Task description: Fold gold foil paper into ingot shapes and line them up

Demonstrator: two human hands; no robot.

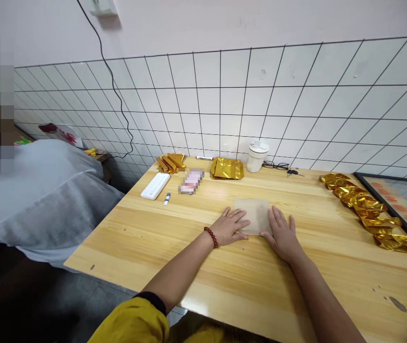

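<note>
A pale beige square sheet of paper (253,213) lies flat on the wooden table (224,281). My left hand (229,226), with a red bead bracelet at the wrist, rests flat with fingers spread on the sheet's left lower corner. My right hand (282,233) lies flat on its right lower edge, fingers stretched out. Neither hand holds anything.
A row of folded gold foil pieces (367,209) runs along the right side. At the back stand a stack of gold foil sheets (226,168), folded gold pieces (170,162), a white cup (256,156), glasses (276,166), a white power bank (155,186). A person in grey (35,190) sits left.
</note>
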